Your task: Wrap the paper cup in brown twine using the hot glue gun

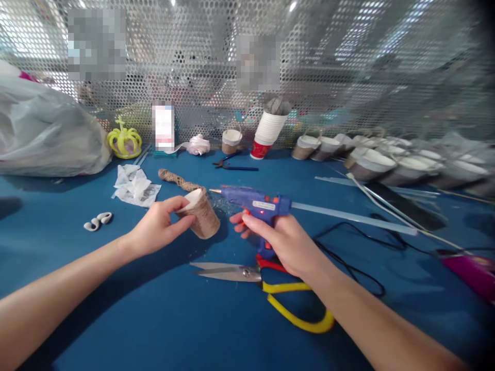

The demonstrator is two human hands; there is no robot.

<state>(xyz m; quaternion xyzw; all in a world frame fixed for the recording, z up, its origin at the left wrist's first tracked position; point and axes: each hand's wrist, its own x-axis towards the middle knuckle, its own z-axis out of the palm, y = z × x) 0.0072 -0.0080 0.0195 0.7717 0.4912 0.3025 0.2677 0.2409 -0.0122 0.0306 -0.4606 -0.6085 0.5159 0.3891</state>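
Note:
My left hand [160,226] pinches the rim of a small paper cup [204,216] wrapped in brown twine, which leans with its white mouth toward the upper left. In my right hand [286,239] is a blue glue gun [251,198], its metal nozzle pointing left above the cup's right side, apart from it. A small red light glows on the gun's body, and a long clear glue stick [351,217] sticks out of its back. Behind the cup lies a twisted hank of twine [180,180]. Scissors [247,273] with red and yellow handles lie below my right hand.
Twine-wrapped cups [417,165] crowd the right back, near a leaning stack of paper cups [268,129]. Pliers [235,166], a phone [164,126], a yellow crown-like ornament [124,141] and a plastic bag [46,129] stand or lie along the mesh panel [209,67]. A black cord [359,273] loops at right.

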